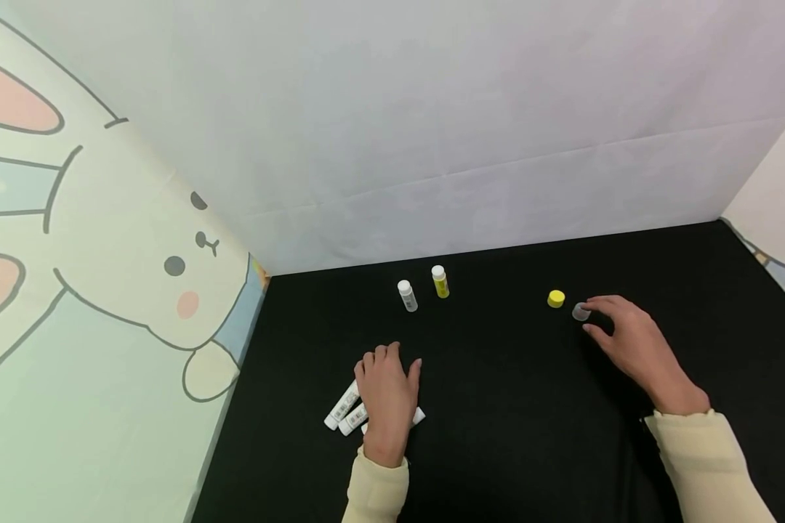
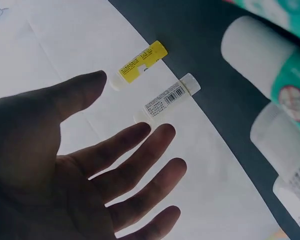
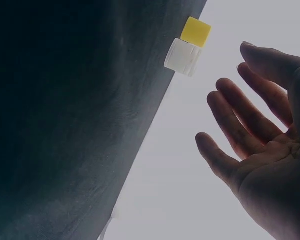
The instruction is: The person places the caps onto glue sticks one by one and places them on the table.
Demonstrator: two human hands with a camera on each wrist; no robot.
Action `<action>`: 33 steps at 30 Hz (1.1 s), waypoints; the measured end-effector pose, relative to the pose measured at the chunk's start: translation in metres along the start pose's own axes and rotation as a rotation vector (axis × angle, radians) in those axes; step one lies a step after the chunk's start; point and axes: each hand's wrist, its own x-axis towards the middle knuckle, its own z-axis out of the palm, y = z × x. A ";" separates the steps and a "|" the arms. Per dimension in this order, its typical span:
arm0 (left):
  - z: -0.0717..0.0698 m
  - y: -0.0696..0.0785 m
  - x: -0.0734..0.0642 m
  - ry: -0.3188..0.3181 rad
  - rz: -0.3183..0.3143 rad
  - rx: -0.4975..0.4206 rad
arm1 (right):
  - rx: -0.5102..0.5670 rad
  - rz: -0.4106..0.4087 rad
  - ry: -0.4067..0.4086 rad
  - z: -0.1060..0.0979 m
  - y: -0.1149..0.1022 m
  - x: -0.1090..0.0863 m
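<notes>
My left hand (image 1: 386, 396) hovers over several white tubes (image 1: 342, 407) that look like glue sticks, lying side by side, and hides part of them. Its fingers are spread and hold nothing. Beyond it a white glue stick (image 1: 408, 296) and a yellow-labelled glue stick (image 1: 440, 282) stand upright, both also in the left wrist view. My right hand (image 1: 631, 341) is close to a small translucent cap (image 1: 581, 312). In the right wrist view its loosely bent fingers are apart from this cap (image 3: 183, 57), with a yellow cap (image 3: 195, 32) beside it.
The black tabletop (image 1: 497, 407) meets a pale cloth wall (image 1: 471, 131) behind the standing sticks. On the left rises a panel (image 1: 124, 290) with a rabbit drawing. In the left wrist view, a green-labelled tube (image 2: 292, 95) looms close at the right.
</notes>
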 end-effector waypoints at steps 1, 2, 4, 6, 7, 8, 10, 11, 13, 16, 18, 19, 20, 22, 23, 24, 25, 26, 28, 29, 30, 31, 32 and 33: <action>0.000 0.001 0.001 0.002 -0.005 0.001 | 0.001 0.004 -0.004 0.000 0.001 0.000; 0.001 0.002 0.003 0.005 -0.008 0.001 | 0.001 0.008 -0.008 0.000 0.001 0.001; 0.002 0.003 0.006 0.005 -0.021 -0.002 | 0.001 0.015 -0.015 0.000 0.002 0.001; 0.003 0.004 0.009 0.005 -0.034 -0.009 | -0.002 0.023 -0.022 0.000 0.003 0.002; 0.003 0.005 0.010 0.001 -0.042 -0.011 | -0.002 0.026 -0.024 0.001 0.003 0.003; 0.003 0.006 0.012 -0.003 -0.050 -0.013 | -0.004 0.029 -0.028 0.001 0.003 0.004; 0.004 0.007 0.015 -0.013 -0.065 -0.015 | -0.008 0.037 -0.038 0.001 0.003 0.005; 0.004 0.008 0.017 -0.017 -0.072 -0.016 | -0.009 0.042 -0.045 0.002 0.004 0.006; 0.005 0.009 0.020 -0.031 -0.086 -0.012 | -0.012 0.049 -0.059 0.002 0.005 0.007; 0.006 0.011 0.025 -0.040 -0.097 -0.007 | -0.014 0.065 -0.089 0.003 0.006 0.009; 0.007 0.013 0.029 -0.039 -0.095 -0.001 | -0.013 0.079 -0.114 0.002 0.008 0.010; 0.007 0.014 0.031 -0.039 -0.094 0.003 | -0.013 0.087 -0.127 0.002 0.009 0.010; 0.007 0.014 0.033 -0.037 -0.092 0.005 | -0.012 0.093 -0.140 0.002 0.009 0.011; 0.007 0.016 0.036 -0.036 -0.090 0.012 | -0.012 0.102 -0.164 0.001 0.011 0.011; 0.008 0.016 0.038 -0.038 -0.092 0.018 | -0.009 0.106 -0.174 0.001 0.011 0.012; 0.008 0.017 0.039 -0.038 -0.093 0.021 | -0.008 0.107 -0.182 0.001 0.011 0.012; 0.008 0.017 0.041 -0.039 -0.096 0.023 | -0.008 0.107 -0.191 0.001 0.011 0.013; 0.009 0.017 0.042 -0.038 -0.099 0.025 | -0.006 0.107 -0.198 0.001 0.011 0.013; 0.010 0.018 0.045 -0.038 -0.102 0.025 | -0.001 0.111 -0.211 0.000 0.011 0.014; 0.010 0.018 0.046 -0.039 -0.103 0.026 | 0.001 0.113 -0.218 0.000 0.011 0.015; 0.010 0.018 0.047 -0.037 -0.104 0.026 | 0.001 0.116 -0.225 0.000 0.011 0.016; 0.011 0.019 0.048 -0.037 -0.104 0.026 | 0.001 0.119 -0.232 -0.001 0.012 0.016; 0.011 0.019 0.049 -0.037 -0.104 0.029 | 0.001 0.122 -0.238 -0.001 0.012 0.017; 0.011 0.019 0.051 -0.037 -0.102 0.032 | -0.001 0.124 -0.244 -0.001 0.012 0.017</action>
